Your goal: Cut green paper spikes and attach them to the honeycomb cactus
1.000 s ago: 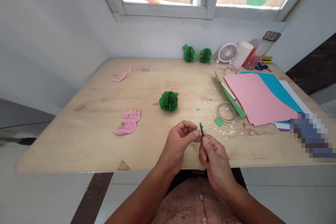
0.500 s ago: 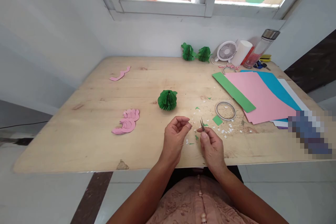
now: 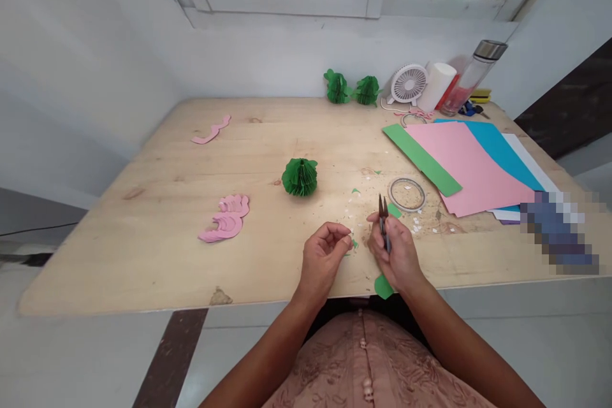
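Right hand (image 3: 398, 255) wrapped round scissors (image 3: 384, 220), 2 blades slightly parted, left hand (image 3: 325, 252) curled thumb-to-fingers, can't tell on what; green piece (image 3: 384, 287) shows at desk (image 3: 143, 236) near edge below right hand, so for clean snips I'd steady it, fingertips clear of blades.

The pale wooden counter (image 3: 157, 217) looks smooth and matt from here, its lower-left edge roughly chipped. Mid-frame, the round pleated dark-green ball (image 3: 299, 177) is matt paper, the slim pointed scissors (image 3: 383, 220) dark metal. Upper right, the clear cylindrical bottle (image 3: 471, 80) has a shiny metal cap (image 3: 491, 50).
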`<state>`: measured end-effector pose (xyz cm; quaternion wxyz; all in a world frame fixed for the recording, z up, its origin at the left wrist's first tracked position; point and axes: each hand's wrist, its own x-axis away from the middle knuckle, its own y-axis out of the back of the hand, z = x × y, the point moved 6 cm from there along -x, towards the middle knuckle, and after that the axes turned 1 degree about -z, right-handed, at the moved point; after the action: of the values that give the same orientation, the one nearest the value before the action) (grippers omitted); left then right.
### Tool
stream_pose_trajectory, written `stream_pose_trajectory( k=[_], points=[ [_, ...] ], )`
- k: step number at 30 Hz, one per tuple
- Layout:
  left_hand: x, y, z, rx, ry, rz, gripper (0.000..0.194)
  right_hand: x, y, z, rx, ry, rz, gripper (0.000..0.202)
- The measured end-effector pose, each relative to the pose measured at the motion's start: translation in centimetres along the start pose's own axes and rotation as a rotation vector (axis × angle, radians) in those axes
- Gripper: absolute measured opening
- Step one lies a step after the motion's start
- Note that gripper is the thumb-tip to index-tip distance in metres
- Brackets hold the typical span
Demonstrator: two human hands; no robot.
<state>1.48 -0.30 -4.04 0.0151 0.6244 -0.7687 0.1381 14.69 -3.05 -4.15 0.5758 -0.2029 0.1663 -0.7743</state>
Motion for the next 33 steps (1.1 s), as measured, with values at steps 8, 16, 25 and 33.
stream_pose_trajectory(
  k=[8, 16, 25, 33],
  points=[
    [3.6, -3.8, -1.0, -0.796, -0.655, 0.497, 0.009, -1.0, 1.0, 0.9, -0.044, -0.018, -0.057, 0.031],
    [5.9, -5.4, 1.0, -1.188, -1.016, 0.597, 0.011, -0.5, 1.5, 1.0, -0.027, -0.09, -0.086, 0.03],
    [6.2, -5.3, 1.0, -1.169, -1.102, 0.573, 0.012, -0.4, 1.4, 0.8, -0.038, -0.113, -0.074, 0.03],
    [3.6, -3.9, 0.2, -0.744, -0.659, 0.45, 0.019, -0.2, 1.4, 0.7, 0.007, -0.133, -0.077, 0.033]
  ],
)
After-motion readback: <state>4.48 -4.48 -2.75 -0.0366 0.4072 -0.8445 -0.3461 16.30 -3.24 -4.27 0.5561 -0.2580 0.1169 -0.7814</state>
